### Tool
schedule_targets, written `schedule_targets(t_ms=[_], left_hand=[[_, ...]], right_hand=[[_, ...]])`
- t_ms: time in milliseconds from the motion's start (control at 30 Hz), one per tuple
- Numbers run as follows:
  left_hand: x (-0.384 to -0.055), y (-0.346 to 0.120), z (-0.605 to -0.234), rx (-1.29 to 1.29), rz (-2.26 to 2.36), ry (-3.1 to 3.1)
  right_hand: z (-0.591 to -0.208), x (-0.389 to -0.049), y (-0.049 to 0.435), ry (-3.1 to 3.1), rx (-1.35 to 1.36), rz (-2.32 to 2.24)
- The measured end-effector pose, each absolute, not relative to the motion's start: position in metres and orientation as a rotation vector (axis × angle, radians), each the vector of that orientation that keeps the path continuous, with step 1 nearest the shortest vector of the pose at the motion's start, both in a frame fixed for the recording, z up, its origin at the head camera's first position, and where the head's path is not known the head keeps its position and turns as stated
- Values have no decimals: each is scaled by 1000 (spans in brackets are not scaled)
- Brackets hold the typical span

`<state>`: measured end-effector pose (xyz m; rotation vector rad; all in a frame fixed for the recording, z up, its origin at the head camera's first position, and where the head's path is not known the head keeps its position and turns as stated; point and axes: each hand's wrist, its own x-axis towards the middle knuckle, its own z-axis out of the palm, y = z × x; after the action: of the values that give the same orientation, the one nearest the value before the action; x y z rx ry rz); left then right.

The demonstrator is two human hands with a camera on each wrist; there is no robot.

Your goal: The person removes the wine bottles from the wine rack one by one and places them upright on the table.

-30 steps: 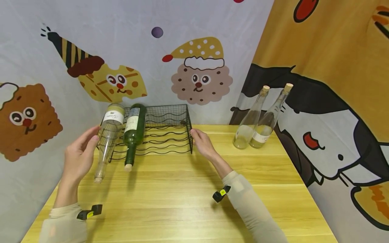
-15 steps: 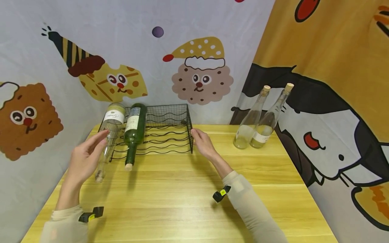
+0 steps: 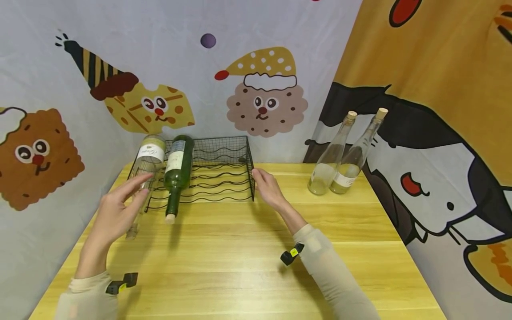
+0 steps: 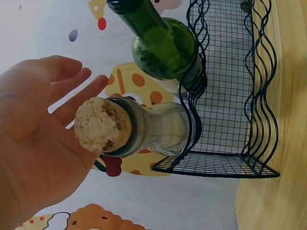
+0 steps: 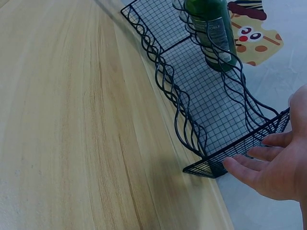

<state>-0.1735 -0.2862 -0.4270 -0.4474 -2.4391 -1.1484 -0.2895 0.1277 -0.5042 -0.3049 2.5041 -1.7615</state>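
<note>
A black wire wine rack [image 3: 224, 183] stands on the wooden table with wavy rails across it. Lying in its left part are a clear glass bottle [image 3: 152, 153] with a white label and, beside it, a green bottle [image 3: 179, 173]. Both necks point toward me. My left hand [image 3: 120, 211] hovers over the clear bottle's neck, fingers relaxed and spread; in the left wrist view a gap shows between the palm and the cork [image 4: 101, 125]. My right hand [image 3: 270, 187] rests its fingertips against the rack's right mesh side [image 5: 240, 147], fingers loosely extended.
Two clear corked bottles [image 3: 326, 171] stand upright side by side at the table's back right. A cartoon-printed curtain [image 3: 260, 26] hangs close behind the rack and along the sides. Bare wood [image 3: 224, 266] lies in front of the rack.
My left hand has moved right, from beside the rack's left side to over the clear bottle's neck. The right hand stays at the rack's right side; the bottles have not moved.
</note>
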Motion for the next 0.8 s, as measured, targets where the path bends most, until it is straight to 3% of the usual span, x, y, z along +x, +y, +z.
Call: schedule_targets(t_ms=[800], left_hand=[[-169,-275,-419,-816,-882,-2634]], right_hand=[[-504,-291,129,2495,-308,-1759]])
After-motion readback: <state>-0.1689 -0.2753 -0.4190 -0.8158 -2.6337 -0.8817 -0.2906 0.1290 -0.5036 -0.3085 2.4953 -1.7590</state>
